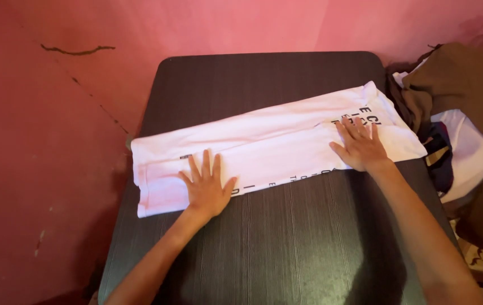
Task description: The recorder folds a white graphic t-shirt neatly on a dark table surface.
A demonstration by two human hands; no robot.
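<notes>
I saw left hand (207,189) flat, fingers spread, on folded white shirt (275,144) | right hand (360,147) flat beside black lettering (368,116) | dark table (286,243) | clothes pile (461,135) right.

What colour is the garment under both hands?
White with black lettering; the garment shows best in the head view.

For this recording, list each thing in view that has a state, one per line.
White T-shirt: folded into a long strip, lying flat across the table.
Left hand: open, palm pressed on the shirt.
Right hand: open, palm pressed on the shirt.
Dark table: bears only the shirt.
Clothes pile: heaped, unfolded, beside the table.
</notes>
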